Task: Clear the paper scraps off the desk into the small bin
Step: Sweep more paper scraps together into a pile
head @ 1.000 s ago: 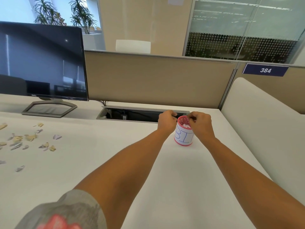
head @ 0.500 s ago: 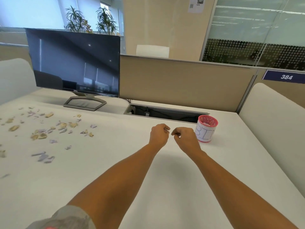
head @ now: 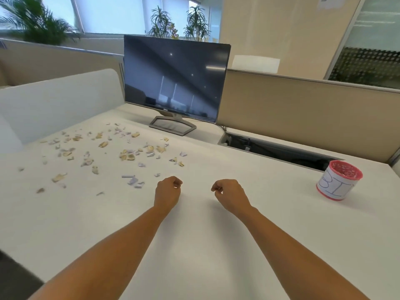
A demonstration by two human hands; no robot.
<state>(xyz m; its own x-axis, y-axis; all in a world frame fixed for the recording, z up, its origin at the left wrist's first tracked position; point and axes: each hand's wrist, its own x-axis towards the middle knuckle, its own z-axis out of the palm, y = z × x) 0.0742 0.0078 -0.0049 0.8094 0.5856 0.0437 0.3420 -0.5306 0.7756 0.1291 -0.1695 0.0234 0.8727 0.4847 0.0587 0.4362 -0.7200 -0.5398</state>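
Away from the bin [head: 333,188] our hands have swung, toward the scraps [head: 127,156] lying left.
Left hand [head: 167,190] and right hand [head: 229,191] hover loosely curled, empty; we should heap scraps on the worktop [head: 194,234] first.

The paper scraps [head: 127,156] are scattered over the left half of the desk [head: 194,245], in front of the monitor [head: 175,79] and off to its left. The small bin [head: 338,182] stands far right, just in front of the cable slot [head: 281,151] that runs along the partition [head: 303,100]. The left hand [head: 167,191] and right hand [head: 230,192] hang mid-desk, between the scraps and the bin.
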